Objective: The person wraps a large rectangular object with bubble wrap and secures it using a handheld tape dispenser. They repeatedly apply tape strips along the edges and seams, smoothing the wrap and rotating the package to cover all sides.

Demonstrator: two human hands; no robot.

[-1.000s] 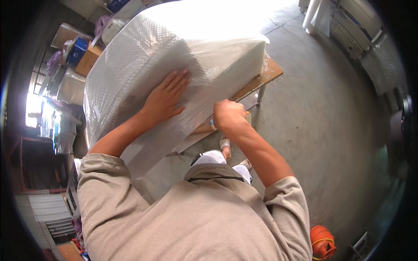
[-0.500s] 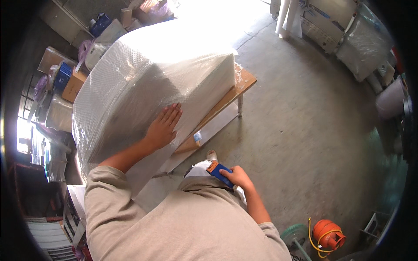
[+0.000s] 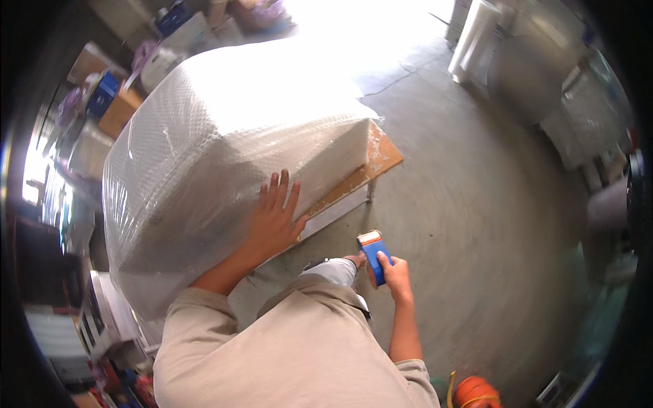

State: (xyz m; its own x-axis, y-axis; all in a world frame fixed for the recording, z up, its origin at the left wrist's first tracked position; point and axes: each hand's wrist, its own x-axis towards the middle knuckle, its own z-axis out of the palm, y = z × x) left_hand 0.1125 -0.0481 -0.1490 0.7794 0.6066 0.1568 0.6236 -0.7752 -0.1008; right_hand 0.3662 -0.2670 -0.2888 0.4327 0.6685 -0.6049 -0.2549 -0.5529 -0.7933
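Floor [image 3: 469, 258]: orange cylinder [image 3: 476, 390] cut off; right hand [image 3: 396, 279] part-hides blue tool [image 3: 373, 254].

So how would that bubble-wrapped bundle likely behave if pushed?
The bubble-wrapped bundle would likely be awkward to shift, since it dwarfs the left hand on it. Its glossy, bubbled surface may be slippery and probably gives slightly under pressure.

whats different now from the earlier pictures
The right hand, earlier beside the table, then drawn in close, has swung out rightward, still gripping the blue tool. The left hand has slid nearer the table edge but stays on the bubble wrap.
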